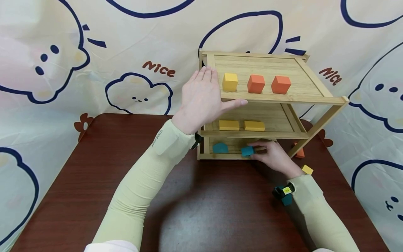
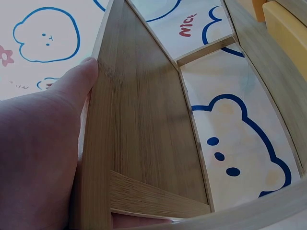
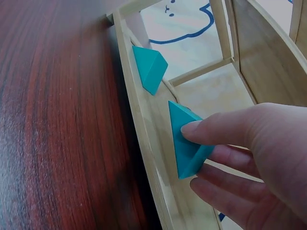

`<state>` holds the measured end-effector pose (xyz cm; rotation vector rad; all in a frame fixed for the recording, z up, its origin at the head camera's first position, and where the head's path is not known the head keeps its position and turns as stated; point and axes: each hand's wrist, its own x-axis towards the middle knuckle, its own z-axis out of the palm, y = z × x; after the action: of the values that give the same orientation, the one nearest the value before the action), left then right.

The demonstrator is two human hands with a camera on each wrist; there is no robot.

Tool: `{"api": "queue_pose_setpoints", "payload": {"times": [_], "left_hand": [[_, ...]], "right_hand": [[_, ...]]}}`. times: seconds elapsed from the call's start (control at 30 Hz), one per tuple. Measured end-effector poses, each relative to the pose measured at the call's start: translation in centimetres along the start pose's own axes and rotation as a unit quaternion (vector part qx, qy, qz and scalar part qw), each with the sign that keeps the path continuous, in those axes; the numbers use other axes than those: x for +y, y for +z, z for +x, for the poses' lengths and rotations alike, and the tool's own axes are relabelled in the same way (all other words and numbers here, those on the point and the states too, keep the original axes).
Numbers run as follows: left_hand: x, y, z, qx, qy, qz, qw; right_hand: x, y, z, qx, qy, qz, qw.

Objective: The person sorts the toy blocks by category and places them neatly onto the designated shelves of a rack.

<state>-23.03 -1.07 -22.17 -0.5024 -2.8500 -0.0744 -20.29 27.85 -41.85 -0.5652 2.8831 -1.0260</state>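
Observation:
A three-tier wooden rack point(image 1: 277, 99) stands at the back of the table. My left hand point(image 1: 201, 96) rests at the top tier's left front corner, fingers straight, with the thumb along the front edge. Low down, my right hand point(image 1: 275, 155) pinches a blue triangular block point(image 3: 180, 153) between thumb and fingers, over the bottom tier. Left of it on that tier sits another blue triangular block point(image 3: 152, 69). The middle tier carries two yellow rectangular blocks, one on the left point(image 1: 228, 125) and one on the right point(image 1: 254, 126).
On the top tier stand a yellow block point(image 1: 230, 82) and two orange blocks point(image 1: 255, 84). Right of the rack, an orange block point(image 1: 300, 153) and a yellow block point(image 1: 307, 170) lie on the dark table point(image 1: 204, 217). A blue block point(image 1: 287, 200) is partly hidden by my right wrist.

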Motion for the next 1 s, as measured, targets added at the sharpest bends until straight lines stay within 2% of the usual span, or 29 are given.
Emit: {"api": "queue_pose_setpoints", "payload": {"times": [0.17,0.33,0.5,0.77,1.0], "left_hand": [[0.0,0.1,0.0,0.0,-0.002,-0.003,1.0],[0.0,0.0,0.0,-0.001,-0.002,-0.002,1.0],[0.0,0.0,0.0,0.001,-0.001,-0.002,1.0],[0.0,0.0,-0.1,0.005,-0.001,-0.009,0.9999],[0.0,0.1,-0.1,0.01,0.001,-0.01,0.9999]], "right_hand": [[-0.1,0.1,0.5,-0.002,0.005,0.004,1.0],[0.1,0.5,1.1,0.01,-0.024,0.013,1.0],[0.1,0.9,1.4,0.026,-0.042,-0.011,0.999],[-0.5,1.2,2.2,-0.001,-0.029,0.017,0.999],[-0.3,1.5,2.9,-0.006,-0.041,0.022,0.999]]}}
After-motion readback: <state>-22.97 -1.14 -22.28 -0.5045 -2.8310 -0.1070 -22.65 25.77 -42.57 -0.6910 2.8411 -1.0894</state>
